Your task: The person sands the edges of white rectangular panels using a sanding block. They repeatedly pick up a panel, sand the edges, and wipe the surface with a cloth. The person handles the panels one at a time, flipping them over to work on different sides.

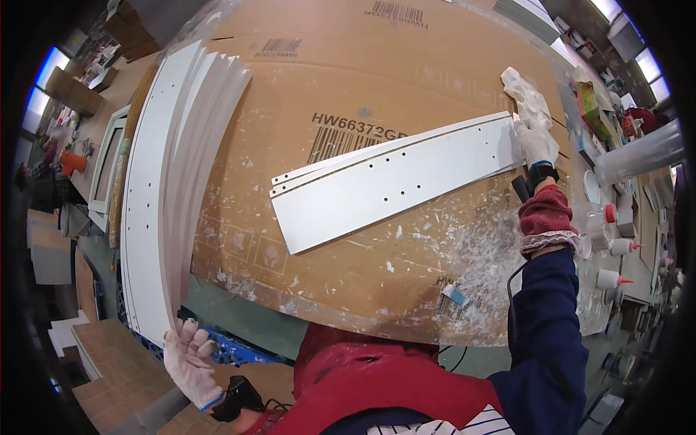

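Note:
My left hand point(190, 364), in a white knit glove, is at the near end of a stack of long white panels point(148, 196) on the left. Its fingers are apart and touch or nearly touch the panel's end. My right hand point(538, 141), also gloved, is at the right end of two overlapping white boards point(391, 174) with drilled holes and a groove along one edge. A crumpled white cloth point(525, 94) runs out from under that hand, which seems closed on it. Its fingertips are partly hidden against the board's end.
Brown cardboard point(239, 254), speckled with white flakes, covers the table. A small blue block point(454, 294) lies near its front edge. Glue bottles point(612, 279) with red tips and a clear plastic cylinder point(641, 156) stand on the right. A dark cable point(513, 304) runs beside my right arm.

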### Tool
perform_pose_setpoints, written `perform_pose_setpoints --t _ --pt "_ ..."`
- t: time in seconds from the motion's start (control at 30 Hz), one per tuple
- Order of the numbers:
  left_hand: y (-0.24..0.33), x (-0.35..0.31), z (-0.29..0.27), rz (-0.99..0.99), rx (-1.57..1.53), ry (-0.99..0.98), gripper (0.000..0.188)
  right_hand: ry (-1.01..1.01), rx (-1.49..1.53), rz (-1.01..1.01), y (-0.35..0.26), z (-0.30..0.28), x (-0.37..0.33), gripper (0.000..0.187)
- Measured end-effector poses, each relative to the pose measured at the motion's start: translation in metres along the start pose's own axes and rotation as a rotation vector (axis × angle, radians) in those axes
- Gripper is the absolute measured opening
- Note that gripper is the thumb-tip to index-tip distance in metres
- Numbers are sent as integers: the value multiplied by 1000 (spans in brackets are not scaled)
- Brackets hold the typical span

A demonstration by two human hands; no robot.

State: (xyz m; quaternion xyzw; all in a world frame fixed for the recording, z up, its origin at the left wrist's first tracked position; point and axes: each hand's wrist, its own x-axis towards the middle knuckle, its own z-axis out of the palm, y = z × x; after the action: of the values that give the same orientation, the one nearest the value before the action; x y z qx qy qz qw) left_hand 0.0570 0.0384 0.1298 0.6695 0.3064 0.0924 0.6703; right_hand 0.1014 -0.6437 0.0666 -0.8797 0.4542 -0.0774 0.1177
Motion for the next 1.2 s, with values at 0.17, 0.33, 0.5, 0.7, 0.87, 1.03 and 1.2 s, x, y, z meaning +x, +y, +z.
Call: perform_pose_setpoints --t 0.17,0.33,0.5,0.7,0.87,1.03,1.2 --pt "-10 24 -7 47 -80 83 38 10 -17 -30 6 6 5 40" --pt "-25 15 24 90 -211 78 49 35 -65 -92 17 7 9 39" --pt "-64 -5 86 -41 64 -484 44 3 146 -103 20 25 8 34" --pt "-55 29 152 72 413 -589 44 31 51 -178 -12 20 -38 29" --pt "-73 33 107 -202 440 -640 37 -68 172 -284 -12 11 -51 30" --pt "-84 -1 62 -434 169 -566 39 144 223 -788 -87 30 -134 15" --pt "-124 -19 46 -374 -205 -477 37 -50 137 -1537 -156 53 -278 16"
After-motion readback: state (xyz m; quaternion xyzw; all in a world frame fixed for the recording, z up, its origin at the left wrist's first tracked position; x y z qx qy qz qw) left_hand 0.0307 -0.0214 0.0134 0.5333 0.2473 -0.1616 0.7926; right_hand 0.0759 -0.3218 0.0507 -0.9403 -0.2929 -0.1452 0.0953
